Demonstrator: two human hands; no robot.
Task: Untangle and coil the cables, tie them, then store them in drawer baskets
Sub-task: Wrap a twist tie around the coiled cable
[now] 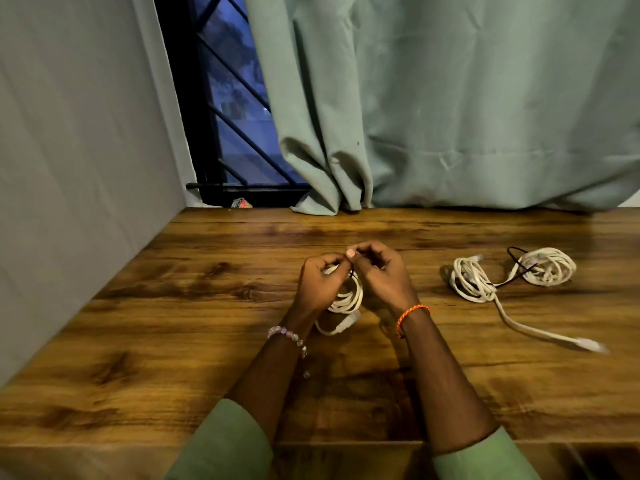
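Both sleeves (pixel 228 441) low at 6 o'clock; left hand (pixel 318 282) and right hand (pixel 379 271) pinch a coiled cable (pixel 346 299) (upright), plug end pointing 4 o'clock; two coils (pixel 512 271) lie at 3 o'clock on the table (pixel 173 341).

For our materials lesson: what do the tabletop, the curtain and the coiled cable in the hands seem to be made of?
Tabletop: wood or wood-look laminate, glossy; grain pattern and sheen show.
Curtain: pale green woven cloth, matte; it hangs in soft folds.
Coiled cable: white, smooth, probably plastic-jacketed; it bends in even loops.
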